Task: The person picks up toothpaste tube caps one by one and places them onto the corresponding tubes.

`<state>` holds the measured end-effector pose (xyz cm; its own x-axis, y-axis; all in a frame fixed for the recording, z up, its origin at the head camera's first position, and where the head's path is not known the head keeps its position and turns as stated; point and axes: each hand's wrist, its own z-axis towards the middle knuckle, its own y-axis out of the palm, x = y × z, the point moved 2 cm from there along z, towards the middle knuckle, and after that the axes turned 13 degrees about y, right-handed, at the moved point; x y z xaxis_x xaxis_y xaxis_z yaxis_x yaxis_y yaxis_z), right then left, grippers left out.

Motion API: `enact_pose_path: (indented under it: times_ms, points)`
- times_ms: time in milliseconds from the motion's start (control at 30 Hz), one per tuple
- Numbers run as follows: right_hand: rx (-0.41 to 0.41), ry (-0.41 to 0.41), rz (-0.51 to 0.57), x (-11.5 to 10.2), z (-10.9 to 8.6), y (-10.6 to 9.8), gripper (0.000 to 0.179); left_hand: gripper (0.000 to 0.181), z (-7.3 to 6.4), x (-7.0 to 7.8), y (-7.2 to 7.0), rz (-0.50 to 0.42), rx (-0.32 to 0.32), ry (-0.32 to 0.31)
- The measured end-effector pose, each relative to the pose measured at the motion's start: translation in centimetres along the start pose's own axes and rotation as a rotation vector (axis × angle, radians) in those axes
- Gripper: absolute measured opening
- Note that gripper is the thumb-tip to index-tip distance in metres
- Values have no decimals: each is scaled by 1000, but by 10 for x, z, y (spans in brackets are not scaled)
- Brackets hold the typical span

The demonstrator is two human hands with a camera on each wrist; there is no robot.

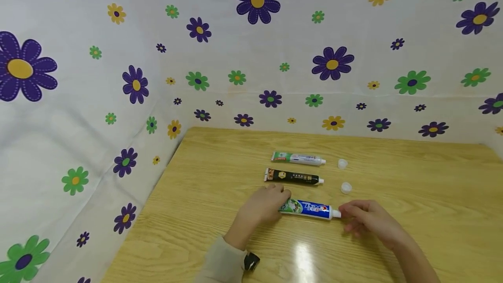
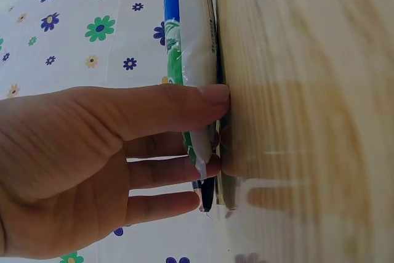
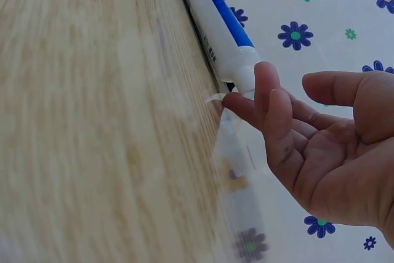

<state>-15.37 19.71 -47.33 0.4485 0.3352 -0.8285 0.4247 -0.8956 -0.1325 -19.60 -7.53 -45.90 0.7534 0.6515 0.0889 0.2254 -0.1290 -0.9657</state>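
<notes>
The blue tube (image 1: 308, 209) is pinched at its tail by the left hand (image 1: 264, 206). Beside its nozzle (image 1: 336, 214), the right hand (image 1: 371, 221) is held, thumb and fingers apart.

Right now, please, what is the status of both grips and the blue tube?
Left grip holds blue tube near its tail. Right grip holds nothing, close to white end, touch unclear. Nearest loose cap lies farther back, seemingly not in the way.
</notes>
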Motion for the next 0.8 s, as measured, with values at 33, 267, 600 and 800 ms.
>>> enact_pose_path:
  times_ms: [33, 267, 600, 800]
  points:
    - [0, -1, 2, 1, 0, -1, 45, 50, 0, 1, 0, -1, -2, 1]
    - [-17, -12, 29, 5, 2, -3, 44, 48, -1, 3, -2, -2, -5, -9]
    - [-11, -25, 27, 2, -2, -7, 48, 48, -4, 4, -4, -24, 2, -18]
    - [-17, -39, 14, 1, -3, -10, 50, 51, -4, 3, -3, -28, -2, -16]
